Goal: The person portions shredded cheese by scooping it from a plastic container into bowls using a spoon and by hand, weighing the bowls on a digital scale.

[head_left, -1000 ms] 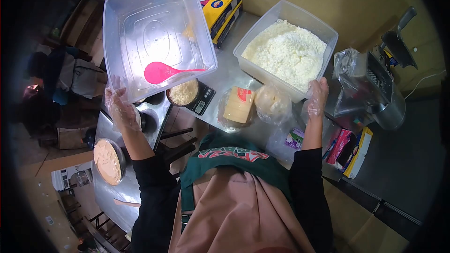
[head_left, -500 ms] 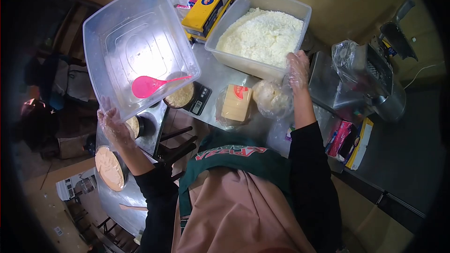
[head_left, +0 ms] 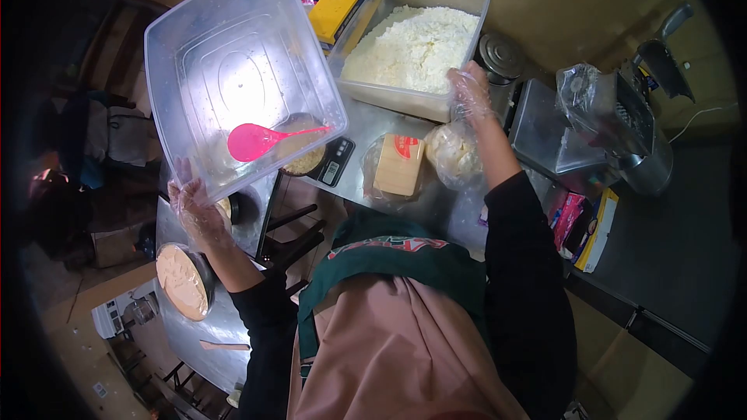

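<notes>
Filled tub: with the right hand (head_left: pixel 471 93), this large translucent plastic tub (head_left: pixel 405 103) has shifted toward the upper left since the earlier frame, and a round metal canister (head_left: pixel 499 56) now shows just beside it
Tubs: two, one at upper centre of the frame and a clear, rectangular plastic tub (head_left: pixel 222 27) at upper left, tilted
Filled tub's contents: white, crumbly grated-looking heap (head_left: pixel 420 40), uneven on top, bare wall showing above it
Clear tub's contents: one bright pink plastic scoop (head_left: pixel 253 142), its handle pointing right; few specks on the walls
Left hand (head_left: pixel 200 214): in a thin clear glove, fingers bent around the clear tub's lower left corner
Right hand: gloved alike, fingers curled over the filled tub's lower right corner; exact thumb position cannot be told
Scale: one, black and digital (head_left: pixel 336 162), at centre, beside one round bowl (head_left: pixel 305 162) of pale shreds partly behind the clear tub
Bags: one plastic-wrapped pale yellow block with a red label (head_left: pixel 398 167), one knotted-looking clear bag of pale lumps (head_left: pixel 453 154), side by side at centre
Round pan: one, filled with smooth peach-coloured mass (head_left: pixel 183 284), lower left
</notes>
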A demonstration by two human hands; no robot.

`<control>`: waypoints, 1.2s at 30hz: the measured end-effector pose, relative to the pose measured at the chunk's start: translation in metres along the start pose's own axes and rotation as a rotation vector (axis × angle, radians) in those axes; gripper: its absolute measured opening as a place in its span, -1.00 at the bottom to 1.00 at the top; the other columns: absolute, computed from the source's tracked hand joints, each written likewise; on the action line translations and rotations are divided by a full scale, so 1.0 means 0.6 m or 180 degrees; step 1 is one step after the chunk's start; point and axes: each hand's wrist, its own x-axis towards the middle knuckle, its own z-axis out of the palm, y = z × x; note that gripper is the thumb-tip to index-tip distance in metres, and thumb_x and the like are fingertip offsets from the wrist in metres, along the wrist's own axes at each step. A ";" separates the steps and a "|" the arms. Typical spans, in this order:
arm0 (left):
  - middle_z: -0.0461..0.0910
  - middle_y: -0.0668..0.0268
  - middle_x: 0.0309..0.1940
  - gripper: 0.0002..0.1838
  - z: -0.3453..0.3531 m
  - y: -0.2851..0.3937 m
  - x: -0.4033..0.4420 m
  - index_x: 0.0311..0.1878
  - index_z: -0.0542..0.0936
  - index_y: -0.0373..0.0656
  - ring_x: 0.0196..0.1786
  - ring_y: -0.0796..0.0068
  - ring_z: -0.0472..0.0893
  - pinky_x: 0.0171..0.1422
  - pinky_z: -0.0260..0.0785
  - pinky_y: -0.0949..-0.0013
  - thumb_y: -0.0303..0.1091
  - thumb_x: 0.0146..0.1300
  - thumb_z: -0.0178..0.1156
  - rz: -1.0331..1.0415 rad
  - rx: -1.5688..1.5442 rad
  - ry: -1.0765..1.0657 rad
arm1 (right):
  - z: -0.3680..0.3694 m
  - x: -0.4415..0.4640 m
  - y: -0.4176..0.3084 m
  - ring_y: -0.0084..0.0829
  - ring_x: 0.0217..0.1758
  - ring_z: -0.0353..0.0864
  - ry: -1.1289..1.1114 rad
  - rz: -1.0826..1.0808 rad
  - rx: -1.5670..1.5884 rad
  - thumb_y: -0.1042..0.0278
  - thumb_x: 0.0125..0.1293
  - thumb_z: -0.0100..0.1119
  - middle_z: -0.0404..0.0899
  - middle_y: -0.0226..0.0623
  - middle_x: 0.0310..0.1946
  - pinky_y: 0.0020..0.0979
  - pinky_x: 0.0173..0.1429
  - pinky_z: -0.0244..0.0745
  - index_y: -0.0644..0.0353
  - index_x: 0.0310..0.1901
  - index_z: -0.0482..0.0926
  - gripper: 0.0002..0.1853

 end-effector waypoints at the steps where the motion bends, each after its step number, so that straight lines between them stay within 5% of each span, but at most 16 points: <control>1: 0.26 0.00 0.33 -0.52 -0.002 0.002 0.001 0.00 0.33 -0.36 0.44 0.12 0.19 0.45 0.06 0.12 -0.53 -0.09 0.11 -0.0041 -0.0044 -0.0036 | -0.005 0.011 0.004 -0.59 -0.62 0.36 -0.0184 0.0136 0.0017 0.32 0.04 0.29 0.38 -0.42 -0.63 -0.47 -0.53 0.31 0.17 -0.50 0.38 -0.76; 5: 0.26 -0.01 0.33 -0.49 -0.020 -0.014 0.006 0.05 0.32 -0.39 0.44 0.10 0.18 0.46 0.08 0.08 -0.60 -0.08 0.08 -0.0092 -0.0202 -0.0084 | -0.014 0.013 -0.037 -0.60 -0.67 0.35 -0.0505 0.0533 -0.0504 0.25 0.15 0.25 0.36 -0.46 -0.64 -0.51 -0.61 0.28 0.10 -0.48 0.36 -0.75; 9: 0.26 -0.02 0.32 -0.48 -0.013 -0.012 0.001 0.05 0.31 -0.39 0.44 0.10 0.18 0.47 0.09 0.06 -0.61 -0.09 0.08 -0.0226 -0.0205 -0.0211 | -0.050 0.035 -0.059 -0.57 -0.63 0.44 -0.1334 0.0781 -0.1095 -0.08 0.22 0.19 0.47 -0.38 -0.57 -0.51 -0.54 0.36 0.14 -0.42 0.44 -0.60; 15: 0.24 0.00 0.34 -0.45 -0.014 -0.007 -0.002 0.06 0.31 -0.37 0.44 0.12 0.18 0.45 0.12 0.08 -0.59 -0.11 0.10 -0.0329 -0.0132 -0.0089 | -0.135 0.047 -0.049 -0.55 -0.47 0.52 -0.1006 0.1236 -0.1336 -0.29 0.29 0.00 0.56 -0.38 -0.46 -0.51 -0.32 0.48 0.15 -0.31 0.53 -0.45; 19: 0.27 -0.01 0.30 -0.50 -0.035 0.012 0.018 0.00 0.35 -0.35 0.42 0.11 0.21 0.43 0.17 0.09 -0.61 -0.13 0.11 -0.0109 -0.0153 -0.0053 | -0.135 -0.006 -0.050 -0.54 -0.42 0.55 -0.1379 0.0817 -0.1643 -0.21 0.35 -0.04 0.56 -0.34 -0.44 -0.48 -0.28 0.52 0.20 -0.28 0.53 -0.47; 21: 0.32 -0.04 0.26 -0.53 -0.039 0.010 0.020 -0.04 0.36 -0.35 0.39 0.11 0.25 0.44 0.19 0.08 -0.64 -0.14 0.12 -0.0043 -0.0223 -0.0051 | -0.083 -0.081 -0.101 -0.55 -0.37 0.56 -0.1781 -0.0357 -0.1363 -0.13 0.41 -0.10 0.56 -0.36 -0.43 -0.47 -0.25 0.53 0.23 -0.28 0.54 -0.50; 23: 0.30 -0.03 0.27 -0.56 -0.036 0.012 0.028 -0.09 0.36 -0.32 0.40 0.10 0.24 0.42 0.20 0.10 -0.65 -0.15 0.13 0.0033 -0.0198 -0.0039 | -0.001 -0.125 -0.085 -0.44 -0.33 0.60 -0.2244 0.0148 -0.1174 0.30 0.26 0.02 0.61 -0.28 -0.40 -0.41 -0.19 0.51 0.21 -0.35 0.59 -0.80; 25: 0.30 -0.03 0.28 -0.56 -0.060 -0.005 0.048 -0.08 0.36 -0.32 0.41 0.08 0.23 0.41 0.21 0.10 -0.64 -0.14 0.13 0.0134 -0.0135 -0.0144 | 0.078 -0.126 -0.014 -0.26 -0.18 0.65 -0.2436 -0.1637 -0.3299 0.38 0.24 -0.02 0.65 -0.11 -0.26 -0.29 -0.09 0.52 0.23 -0.29 0.63 -0.79; 28: 0.28 -0.04 0.29 -0.56 -0.061 -0.004 0.055 -0.08 0.36 -0.32 0.41 0.05 0.23 0.37 0.24 0.09 -0.64 -0.13 0.14 0.0212 -0.0243 -0.0226 | 0.141 -0.100 0.057 -0.15 -0.06 0.63 -0.2458 -0.1556 -0.4106 0.44 0.20 -0.06 0.63 -0.03 -0.16 -0.19 0.04 0.48 0.23 -0.27 0.67 -0.74; 30: 0.23 -0.06 0.32 -0.53 -0.064 -0.004 0.055 -0.01 0.34 -0.37 0.42 0.01 0.21 0.36 0.23 0.05 -0.61 -0.09 0.15 0.0177 -0.0514 -0.0332 | 0.157 -0.069 0.070 -0.17 0.00 0.61 -0.3239 -0.0767 -0.4936 0.38 0.21 -0.06 0.65 -0.07 -0.16 -0.23 0.12 0.45 0.22 -0.17 0.67 -0.70; 33: 0.21 -0.02 0.35 -0.50 -0.076 -0.005 0.063 0.02 0.38 -0.41 0.42 0.01 0.21 0.34 0.25 0.05 -0.64 -0.09 0.15 -0.0032 -0.0716 -0.0277 | 0.150 -0.060 0.079 -0.16 0.13 0.54 -0.3543 -0.0642 -0.5027 0.26 0.26 -0.08 0.61 -0.04 -0.06 -0.26 0.21 0.41 0.23 -0.03 0.61 -0.63; 36: 0.20 -0.02 0.36 -0.44 -0.081 -0.004 0.072 0.08 0.34 -0.42 0.43 0.03 0.20 0.37 0.19 0.05 -0.63 -0.11 0.16 -0.0078 -0.0679 -0.0286 | 0.159 -0.068 0.092 -0.15 0.26 0.43 -0.2733 0.0102 -0.4816 0.10 0.33 -0.12 0.54 -0.02 0.05 -0.25 0.27 0.36 0.24 0.05 0.56 -0.55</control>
